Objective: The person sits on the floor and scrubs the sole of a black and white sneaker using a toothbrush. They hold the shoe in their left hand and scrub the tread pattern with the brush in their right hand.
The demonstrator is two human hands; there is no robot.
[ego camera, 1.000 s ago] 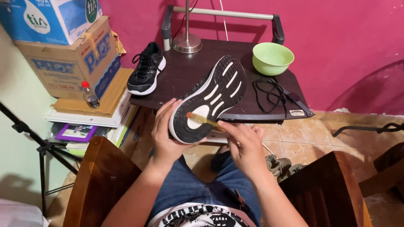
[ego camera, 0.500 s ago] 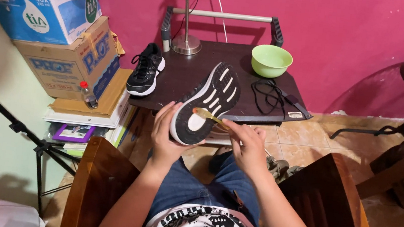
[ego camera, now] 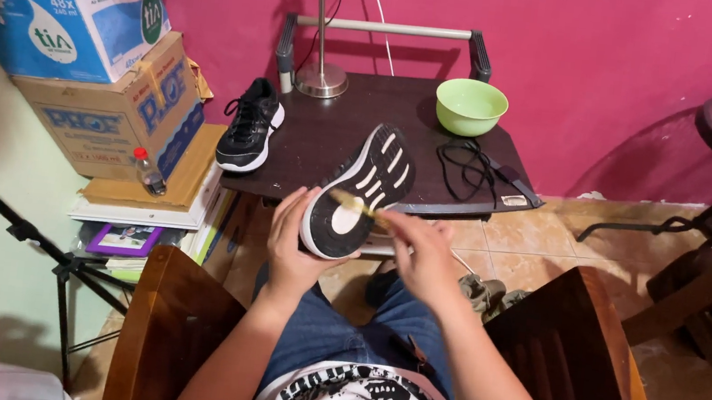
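- The left hand (ego camera: 293, 251) is closed around the heel end of a black sneaker (ego camera: 357, 193), holding it sole-up above the lap; the right hand (ego camera: 425, 256) pinches a small brush (ego camera: 355, 207), its bristles lying on the white sole.
- The held shoe hovers just in front of the dark side table (ego camera: 355, 125), toe pointing toward the table's far edge.
- Over the last second the brush tip has slid from the sole's right edge toward its middle and the right hand has dropped slightly lower, while the left hand's grip has not shifted; this reads as a scrubbing stroke across the sole, with cleaning under way rather than finished.
- On the table: the matching shoe (ego camera: 249, 125) at its left edge, a green bowl (ego camera: 470, 106) at the right rear, loose black laces (ego camera: 464, 163) in front of the bowl, a lamp base (ego camera: 322, 80) at the back.
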